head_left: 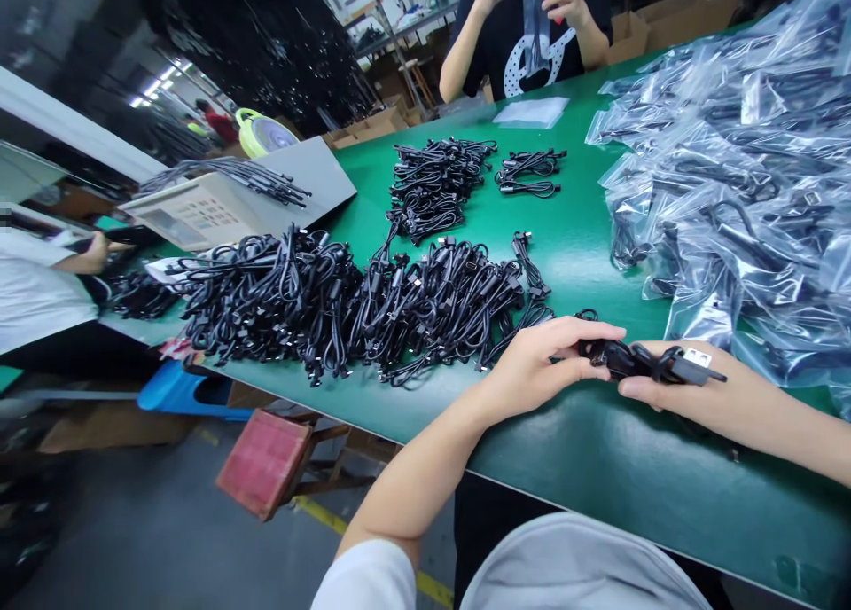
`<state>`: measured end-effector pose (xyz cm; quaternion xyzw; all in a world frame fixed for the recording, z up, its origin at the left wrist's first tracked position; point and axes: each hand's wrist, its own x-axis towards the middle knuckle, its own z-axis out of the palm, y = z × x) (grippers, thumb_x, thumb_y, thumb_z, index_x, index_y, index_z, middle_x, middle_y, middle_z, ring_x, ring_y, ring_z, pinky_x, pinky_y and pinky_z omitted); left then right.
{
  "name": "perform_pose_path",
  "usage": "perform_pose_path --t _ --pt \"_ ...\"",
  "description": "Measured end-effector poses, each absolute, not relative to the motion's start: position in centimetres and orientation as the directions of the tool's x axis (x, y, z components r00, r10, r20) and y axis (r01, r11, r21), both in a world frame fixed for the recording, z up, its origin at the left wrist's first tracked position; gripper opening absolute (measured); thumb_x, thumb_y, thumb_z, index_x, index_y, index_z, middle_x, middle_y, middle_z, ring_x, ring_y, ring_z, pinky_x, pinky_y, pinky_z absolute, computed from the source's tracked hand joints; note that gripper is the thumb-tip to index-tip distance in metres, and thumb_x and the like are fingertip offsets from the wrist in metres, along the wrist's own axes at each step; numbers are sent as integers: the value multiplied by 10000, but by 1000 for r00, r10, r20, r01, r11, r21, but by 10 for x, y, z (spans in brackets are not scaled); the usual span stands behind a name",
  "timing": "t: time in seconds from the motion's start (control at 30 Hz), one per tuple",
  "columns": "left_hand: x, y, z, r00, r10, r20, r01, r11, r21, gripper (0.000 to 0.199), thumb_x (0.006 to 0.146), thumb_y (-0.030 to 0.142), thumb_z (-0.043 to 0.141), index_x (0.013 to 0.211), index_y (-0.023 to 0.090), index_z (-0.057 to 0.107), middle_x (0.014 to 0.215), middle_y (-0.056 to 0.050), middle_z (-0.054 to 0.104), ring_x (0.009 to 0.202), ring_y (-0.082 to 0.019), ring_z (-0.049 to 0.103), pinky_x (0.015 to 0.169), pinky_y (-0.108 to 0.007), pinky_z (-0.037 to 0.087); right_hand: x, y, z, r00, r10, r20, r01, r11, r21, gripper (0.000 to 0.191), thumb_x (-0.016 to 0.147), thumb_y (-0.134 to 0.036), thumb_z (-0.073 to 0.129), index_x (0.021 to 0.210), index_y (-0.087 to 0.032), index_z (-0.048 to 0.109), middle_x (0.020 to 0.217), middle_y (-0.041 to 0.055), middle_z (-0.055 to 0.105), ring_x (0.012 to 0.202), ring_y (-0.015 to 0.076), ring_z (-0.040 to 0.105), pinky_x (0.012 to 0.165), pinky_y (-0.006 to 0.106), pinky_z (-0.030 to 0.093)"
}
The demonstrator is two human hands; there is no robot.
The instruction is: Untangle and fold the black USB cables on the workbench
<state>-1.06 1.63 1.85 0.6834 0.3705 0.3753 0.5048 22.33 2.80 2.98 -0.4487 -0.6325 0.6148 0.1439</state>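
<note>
Between my two hands is a coiled black USB cable [628, 360], a pale metal plug showing at its right end. My left hand [538, 362] pinches the cable's left end between thumb and fingers. Around its right part, my right hand [698, 393] is closed, thumb along the near side. Both hands are just above the green table [572, 450] at its near side. A large heap of coiled black cables [432, 300] lies left of my left hand. Beyond my right hand spreads a pile of clear bags with cables [737, 193].
Across the table a person [525, 34] holds a clear bag with a cable. Smaller cable bundles [439, 180] lie mid-table. A grey machine [232, 202] with cables on top stands left. Below the near edge is a red-topped stool [266, 464]; another worker's arm [86, 255] shows far left.
</note>
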Motion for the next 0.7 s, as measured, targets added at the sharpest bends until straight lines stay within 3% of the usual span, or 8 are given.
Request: perform_pose_path --t 0.1,0.23,0.33,0.4,0.5,0.57,0.7 --pt "-7 15 20 413 904 109 105 -166 981 364 905 388 699 1232 232 732 1260 -102 698 1068 -218 655 862 -289 560 221 27 26 -569 741 -356 389 -138 -911 261 796 -472 757 785 -223 679 576 -48 524 518 134 416 492 275 318" --pt "-2 11 18 336 942 8 83 -38 996 376 966 467 586 1196 210 737 1207 -95 708 825 -153 672 756 -272 561 212 19 25 -603 698 -387 371 -183 -910 354 794 -509 755 651 -225 599 571 -41 546 539 149 469 539 285 363" --pt "-2 12 16 368 929 -23 50 5 999 415 973 492 568 1237 206 712 1204 -97 707 848 -154 678 841 -296 560 208 18 26 -634 681 -366 296 -224 -929 352 810 -509 757 637 -220 653 782 14 699 831 225 642 785 330 469" --pt "-1 14 14 379 925 -3 -49 23 999 495 949 531 598 1338 228 640 1280 -110 668 976 -187 675 900 -324 554 209 22 27 -587 736 -338 209 -265 -941 363 825 -508 756 627 -214 677 888 30 721 982 242 640 891 328 448" --pt "1 13 12 339 941 -24 -167 85 982 592 892 518 695 1400 250 553 1368 -126 592 1078 -204 654 898 -330 550 214 34 31 -412 869 -275 -23 -311 -950 310 790 -519 796 764 -217 731 854 1 671 784 163 573 692 279 425" --pt "5 10 11 400 911 -99 -150 171 974 559 862 447 756 1345 226 579 1286 -123 631 1029 -184 667 890 -317 541 217 41 35 -297 926 -231 -151 -285 -947 312 757 -500 834 853 -217 745 859 -11 661 678 122 505 596 266 379" --pt "13 1 12 527 825 -205 -94 297 950 505 790 342 841 1219 185 626 1076 -90 713 905 -160 694 891 -326 532 219 45 43 -139 973 -182 -176 -205 -963 290 738 -441 873 814 -197 737 818 -2 672 620 105 504 578 274 385"
